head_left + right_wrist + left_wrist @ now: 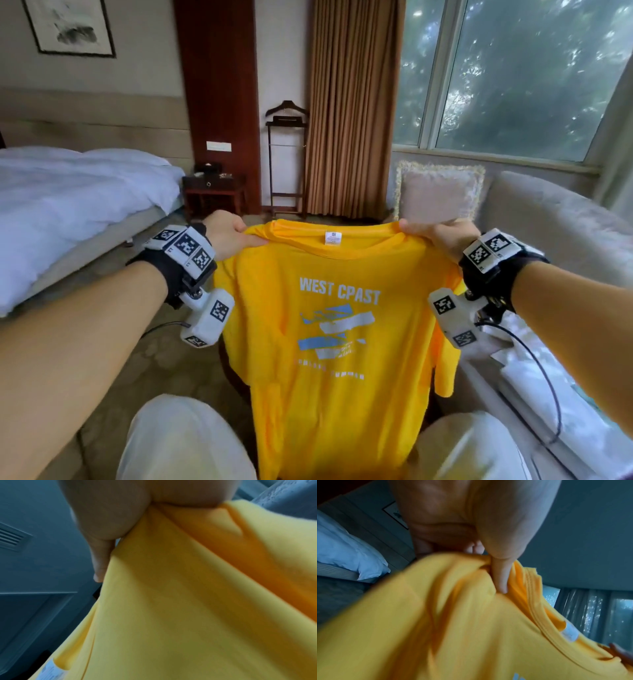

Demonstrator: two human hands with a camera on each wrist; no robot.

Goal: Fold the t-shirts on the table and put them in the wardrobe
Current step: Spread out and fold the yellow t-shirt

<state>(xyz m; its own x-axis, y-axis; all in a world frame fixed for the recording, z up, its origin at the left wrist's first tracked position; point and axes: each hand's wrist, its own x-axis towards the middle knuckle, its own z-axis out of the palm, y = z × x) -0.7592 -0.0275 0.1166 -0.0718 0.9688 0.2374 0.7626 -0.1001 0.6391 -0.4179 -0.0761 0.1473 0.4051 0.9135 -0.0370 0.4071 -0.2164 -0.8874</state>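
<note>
Now, head view: a yellow t-shirt (pixel 329 342) hangs in the air in front of the person, held up by its 2 shoulders, its hem down between the knees.
Left hand (pixel 227 234): fingers curled round the shirt's left shoulder, just beside the collar.
Right hand (pixel 442 234): fingers and thumb pinching the other shoulder at the same height.
Writing: white print on the chest reads "WEST CPAST"; below it sit blue and white strokes and a line of small letters too blurred to read.
Tag (pixel 333 238): a small white label inside the collar, its text too small to read.
Room: a bed (pixel 68 205) to the left, a brown curtain (pixel 352 109) ahead, a window (pixel 513 75) and a cushion (pixel 440 193) to the right.
Left wrist view: the thumb (pixel 500 574) presses a bunched fold of yellow cloth against the curled fingers, with the ribbed collar (pixel 537 609) and white tag running off to the right.
Right wrist view: the thumb (pixel 101 555) lies along the cloth's edge, clamping the shirt (pixel 188 601), which fills most of the picture; the tag shows at the bottom left, unreadable.
</note>
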